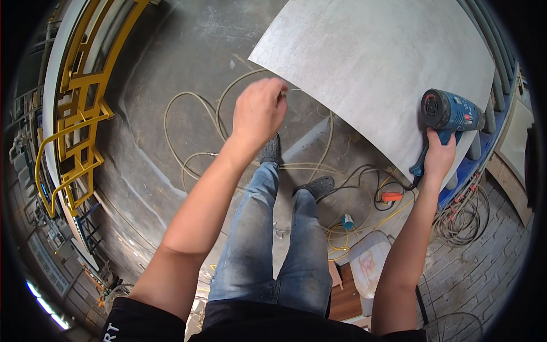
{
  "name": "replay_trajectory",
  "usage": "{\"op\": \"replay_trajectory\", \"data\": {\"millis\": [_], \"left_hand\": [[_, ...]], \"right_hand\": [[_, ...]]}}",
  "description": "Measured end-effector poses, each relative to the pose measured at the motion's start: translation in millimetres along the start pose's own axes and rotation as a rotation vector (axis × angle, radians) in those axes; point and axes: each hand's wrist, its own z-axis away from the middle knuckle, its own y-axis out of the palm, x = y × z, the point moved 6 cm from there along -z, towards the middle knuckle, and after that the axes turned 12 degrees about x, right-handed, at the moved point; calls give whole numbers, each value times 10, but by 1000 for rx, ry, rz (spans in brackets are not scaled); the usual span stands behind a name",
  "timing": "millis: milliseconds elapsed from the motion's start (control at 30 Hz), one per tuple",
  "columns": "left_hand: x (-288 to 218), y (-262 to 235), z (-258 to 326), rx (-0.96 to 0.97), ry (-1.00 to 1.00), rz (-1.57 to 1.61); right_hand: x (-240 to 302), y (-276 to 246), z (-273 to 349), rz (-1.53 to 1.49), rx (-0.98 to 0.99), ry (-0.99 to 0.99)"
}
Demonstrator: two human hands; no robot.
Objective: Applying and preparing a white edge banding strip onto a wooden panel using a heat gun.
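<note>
A blue heat gun (pixel 456 112) with a dark round rear end is in my right hand (pixel 440 155), whose fingers wrap round its handle. It is over the right part of a large pale grey sheet (pixel 370 51), its nozzle toward the right edge. My left hand (pixel 259 111) is raised in front of me, just left of the sheet's near edge, with its back toward me. Its fingers are curled in, and their inner side is hidden, so I cannot see what they hold, if anything. A dark cord (pixel 393 183) runs low beside the gun.
Pale hose loops (pixel 188 97) lie on the concrete floor around my feet. A yellow metal frame (pixel 85 114) stands at the left. An orange connector (pixel 391 196), a stained white container (pixel 369 259) and a coiled cable (pixel 464 219) are at the lower right, near a blue frame.
</note>
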Motion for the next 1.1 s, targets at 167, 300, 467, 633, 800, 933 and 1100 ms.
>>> {"op": "replay_trajectory", "data": {"millis": [167, 300, 467, 633, 800, 933, 1100], "left_hand": [[-446, 435, 750, 163, -199, 234], [-1219, 722, 1386, 275, -176, 471], [-1050, 115, 1338, 127, -355, 452], [-970, -186, 581, -85, 168, -45], [-907, 367, 183, 45, 187, -103], [-910, 581, 267, 130, 78, -101], [-1455, 963, 792, 175, 49, 92]], "right_hand": [[28, -15, 37, 76, -11, 44], [46, -31, 33, 69, -22, 47], [18, -34, 30, 15, -17, 39], [30, -106, 60, 89, -21, 64], [26, -92, 136, 116, 35, 90], [-90, -338, 570, 56, 61, 112], [-576, -703, 1246, 15, -6, 282]]}}
